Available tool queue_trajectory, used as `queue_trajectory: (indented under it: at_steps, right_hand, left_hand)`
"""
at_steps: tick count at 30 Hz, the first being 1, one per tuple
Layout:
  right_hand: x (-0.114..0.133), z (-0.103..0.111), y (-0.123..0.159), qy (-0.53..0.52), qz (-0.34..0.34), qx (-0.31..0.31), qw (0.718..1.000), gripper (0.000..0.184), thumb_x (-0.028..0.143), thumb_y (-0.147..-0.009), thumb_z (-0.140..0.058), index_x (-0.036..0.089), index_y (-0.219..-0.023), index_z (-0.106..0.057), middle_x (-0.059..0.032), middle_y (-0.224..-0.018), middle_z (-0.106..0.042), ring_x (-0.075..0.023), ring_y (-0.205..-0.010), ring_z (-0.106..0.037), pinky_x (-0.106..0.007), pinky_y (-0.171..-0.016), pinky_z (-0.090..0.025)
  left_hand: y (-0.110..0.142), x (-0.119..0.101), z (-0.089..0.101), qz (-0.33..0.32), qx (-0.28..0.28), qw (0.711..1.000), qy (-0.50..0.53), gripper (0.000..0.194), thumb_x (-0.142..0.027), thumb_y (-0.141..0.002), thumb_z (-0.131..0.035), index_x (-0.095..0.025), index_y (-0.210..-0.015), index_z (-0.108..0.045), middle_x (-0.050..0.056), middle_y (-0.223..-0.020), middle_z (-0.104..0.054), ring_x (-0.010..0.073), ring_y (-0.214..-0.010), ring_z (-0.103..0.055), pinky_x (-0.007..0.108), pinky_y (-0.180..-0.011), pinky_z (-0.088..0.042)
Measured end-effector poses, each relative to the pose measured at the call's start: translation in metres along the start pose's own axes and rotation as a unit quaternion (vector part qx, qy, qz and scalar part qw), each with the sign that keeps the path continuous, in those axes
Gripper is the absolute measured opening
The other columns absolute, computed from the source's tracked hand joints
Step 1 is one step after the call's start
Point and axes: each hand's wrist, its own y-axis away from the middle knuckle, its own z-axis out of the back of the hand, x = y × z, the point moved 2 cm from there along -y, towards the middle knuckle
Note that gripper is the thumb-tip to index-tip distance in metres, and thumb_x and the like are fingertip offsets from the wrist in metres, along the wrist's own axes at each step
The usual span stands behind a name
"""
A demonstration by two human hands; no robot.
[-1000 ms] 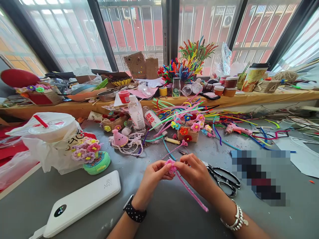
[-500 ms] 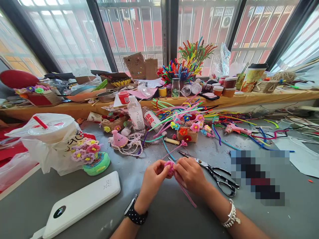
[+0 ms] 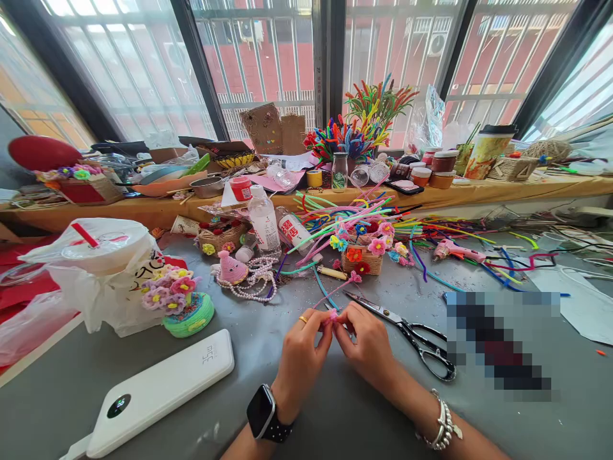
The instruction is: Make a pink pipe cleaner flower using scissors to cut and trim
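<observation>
Both hands meet low in the middle of the head view, over the grey table. My left hand (image 3: 301,351) pinches a small pink pipe cleaner flower (image 3: 333,315) between thumb and forefinger. From the other side, the fingertips of my right hand (image 3: 368,345) are closed on the same piece; most of it is hidden by the fingers. Just right of my right hand lie black-handled scissors (image 3: 407,329) with their blades pointing away to the left. Beyond the fingertips, a finished pink flower (image 3: 355,277) on a thin stem rests on the table.
A white power bank (image 3: 163,390) and a green pot of flowers (image 3: 189,313) stand left, near a bagged drink cup (image 3: 105,255). Behind are pearl beads (image 3: 258,275), a flower basket (image 3: 368,259), loose pipe cleaners (image 3: 311,217) and a pink glue gun (image 3: 457,251). A blurred patch covers something right.
My left wrist has rolled so the watch face shows upward. The pink pipe cleaner tail that hung below my right hand is out of sight. The view has shifted slightly.
</observation>
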Motion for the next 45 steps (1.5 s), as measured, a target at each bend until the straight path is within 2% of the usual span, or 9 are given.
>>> queue_trajectory:
  at_steps: [3,6,12,13,18,23,31,41,45]
  right_hand:
    - [-0.003,0.002,-0.003,-0.128,-0.103,0.048,0.985,0.014,0.021,-0.076,-0.045,0.017,-0.063,-0.047,0.0012,-0.061,-0.046,-0.0115,-0.055,-0.041,-0.023,-0.052,-0.029]
    - [-0.009,0.004,-0.007,-0.282,-0.197,0.094,0.934,0.018,0.026,-0.072,-0.049,0.017,-0.057,-0.043,0.0033,-0.056,-0.041,-0.0102,-0.053,-0.036,-0.022,-0.05,-0.027]
    - [-0.014,0.003,-0.006,-0.553,-0.339,0.231,0.725,0.011,0.022,-0.065,-0.051,0.016,-0.059,-0.044,0.0068,-0.052,-0.027,-0.0066,-0.046,-0.018,-0.021,-0.044,-0.014]
    - [-0.014,0.003,-0.006,-0.555,-0.335,0.229,0.726,0.011,0.023,-0.065,-0.052,0.015,-0.061,-0.045,0.0067,-0.052,-0.028,-0.0065,-0.046,-0.018,-0.021,-0.044,-0.014]
    - [-0.012,0.008,-0.011,-0.446,-0.266,0.172,0.837,0.022,0.033,-0.065,-0.061,0.015,-0.064,-0.048,0.0048,-0.056,-0.04,-0.0071,-0.051,-0.03,-0.02,-0.046,-0.02]
    - [-0.011,0.009,-0.012,-0.431,-0.243,0.141,0.857,0.027,0.039,-0.066,-0.061,0.015,-0.066,-0.049,0.0044,-0.059,-0.042,-0.0081,-0.055,-0.035,-0.021,-0.052,-0.028]
    - [-0.012,0.004,-0.012,-0.481,-0.249,0.128,0.831,0.028,0.038,-0.061,-0.066,0.015,-0.065,-0.052,0.004,-0.059,-0.048,-0.0086,-0.055,-0.041,-0.021,-0.053,-0.031]
    - [-0.021,-0.007,-0.007,-0.61,-0.307,0.166,0.711,0.024,0.031,-0.056,-0.072,0.014,-0.068,-0.06,0.0015,-0.066,-0.057,-0.0095,-0.062,-0.049,-0.022,-0.063,-0.035]
    - [-0.02,-0.008,-0.008,-0.604,-0.288,0.167,0.725,0.023,0.033,-0.058,-0.071,0.015,-0.065,-0.058,0.0021,-0.065,-0.056,-0.0104,-0.063,-0.049,-0.022,-0.064,-0.035]
  left_hand:
    - [0.001,0.0,0.0,-0.061,-0.002,0.998,-0.022,0.017,-0.01,-0.078,-0.045,-0.016,-0.089,-0.057,0.004,-0.075,-0.062,0.0137,-0.071,-0.059,0.024,-0.065,-0.047]
    - [0.0,0.0,0.001,-0.09,0.005,0.996,-0.005,0.019,-0.008,-0.078,-0.045,-0.017,-0.091,-0.057,0.004,-0.08,-0.064,0.013,-0.075,-0.059,0.022,-0.069,-0.047]
    - [-0.004,-0.002,0.005,0.002,0.02,0.994,0.106,0.013,-0.013,-0.076,-0.05,-0.018,-0.079,-0.062,0.002,-0.073,-0.065,0.0128,-0.068,-0.06,0.021,-0.065,-0.048]
    - [-0.005,-0.001,0.006,0.033,0.031,0.99,0.13,0.013,-0.015,-0.076,-0.05,-0.018,-0.079,-0.063,0.002,-0.074,-0.066,0.0132,-0.068,-0.06,0.022,-0.064,-0.049]
    - [-0.009,0.008,0.004,0.139,0.049,0.96,0.24,0.014,-0.023,-0.075,-0.054,-0.017,-0.081,-0.064,0.004,-0.078,-0.064,0.0151,-0.071,-0.06,0.023,-0.062,-0.05]
    - [-0.01,0.013,0.002,0.202,0.065,0.926,0.313,0.019,-0.029,-0.072,-0.056,-0.015,-0.081,-0.065,0.005,-0.076,-0.061,0.0152,-0.068,-0.058,0.025,-0.061,-0.05]
    - [-0.01,0.014,0.002,0.26,0.089,0.902,0.333,0.021,-0.031,-0.066,-0.062,-0.014,-0.077,-0.065,0.004,-0.072,-0.066,0.0171,-0.069,-0.06,0.027,-0.065,-0.049]
    - [-0.013,0.013,0.003,0.343,0.079,0.853,0.384,0.025,-0.033,-0.057,-0.068,-0.013,-0.072,-0.069,0.004,-0.065,-0.068,0.0171,-0.061,-0.061,0.029,-0.061,-0.052]
    - [-0.013,0.012,0.005,0.379,0.082,0.821,0.418,0.022,-0.03,-0.055,-0.071,-0.014,-0.07,-0.07,0.004,-0.063,-0.068,0.0156,-0.06,-0.06,0.026,-0.059,-0.051]
